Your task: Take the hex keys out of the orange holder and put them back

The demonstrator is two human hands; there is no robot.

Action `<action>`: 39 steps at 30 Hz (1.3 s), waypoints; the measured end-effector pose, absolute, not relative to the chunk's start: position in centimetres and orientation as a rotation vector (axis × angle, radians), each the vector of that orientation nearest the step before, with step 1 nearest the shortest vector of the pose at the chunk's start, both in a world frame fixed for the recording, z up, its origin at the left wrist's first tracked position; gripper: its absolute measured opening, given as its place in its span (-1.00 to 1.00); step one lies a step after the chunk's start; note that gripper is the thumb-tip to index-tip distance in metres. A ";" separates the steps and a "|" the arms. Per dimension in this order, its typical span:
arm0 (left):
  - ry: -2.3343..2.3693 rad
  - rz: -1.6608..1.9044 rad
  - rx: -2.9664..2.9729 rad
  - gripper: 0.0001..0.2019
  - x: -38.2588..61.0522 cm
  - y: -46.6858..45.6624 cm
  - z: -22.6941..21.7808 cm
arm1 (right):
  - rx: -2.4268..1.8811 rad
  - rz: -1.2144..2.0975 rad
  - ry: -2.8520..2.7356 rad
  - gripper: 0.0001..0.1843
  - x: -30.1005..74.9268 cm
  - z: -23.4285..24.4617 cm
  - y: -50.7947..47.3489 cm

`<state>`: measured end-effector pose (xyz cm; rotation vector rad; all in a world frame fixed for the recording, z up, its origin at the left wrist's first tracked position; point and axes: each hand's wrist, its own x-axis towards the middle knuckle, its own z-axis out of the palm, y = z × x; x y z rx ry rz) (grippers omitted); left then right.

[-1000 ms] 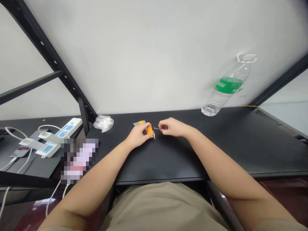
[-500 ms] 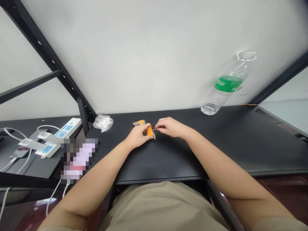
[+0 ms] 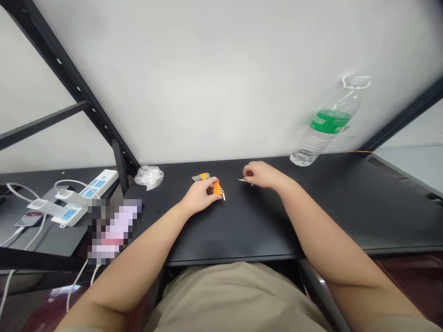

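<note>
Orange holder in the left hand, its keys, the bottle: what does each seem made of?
Holder: probably matte plastic, from its flat, even orange. Keys: likely polished metal, with silvery glints. Bottle: seemingly clear, glossy plastic; the wall shows through.

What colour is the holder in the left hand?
The holder in the left hand is orange, as the head view shows.

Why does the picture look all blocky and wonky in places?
All in the head view: big squares hide something at the left; the bottle slants, probably from wide-lens stretch; the wall looks palest near its middle; the metal pieces by the right hand are too tiny to make out well.
</note>
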<state>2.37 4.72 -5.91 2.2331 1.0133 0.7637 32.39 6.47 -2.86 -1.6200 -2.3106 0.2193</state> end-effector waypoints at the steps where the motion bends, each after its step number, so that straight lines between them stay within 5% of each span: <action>1: 1.019 0.764 2.236 -0.56 2.3 4.7 -6.0 | -1.663 0.249 -2.320 -0.93 33.0 -3.0 6.7; 12: 1.023 0.769 2.253 -0.57 2.3 4.9 -6.1 | -1.861 0.258 -2.483 -0.94 31.6 -3.8 6.7; 25: 0.972 0.802 2.252 -0.55 2.2 5.3 -6.4 | -1.182 0.466 -2.475 -0.88 27.8 -2.9 4.2; 39: 0.951 0.767 2.302 -0.63 2.2 5.0 -5.9 | -1.095 0.283 -2.465 -0.81 27.4 -3.1 4.3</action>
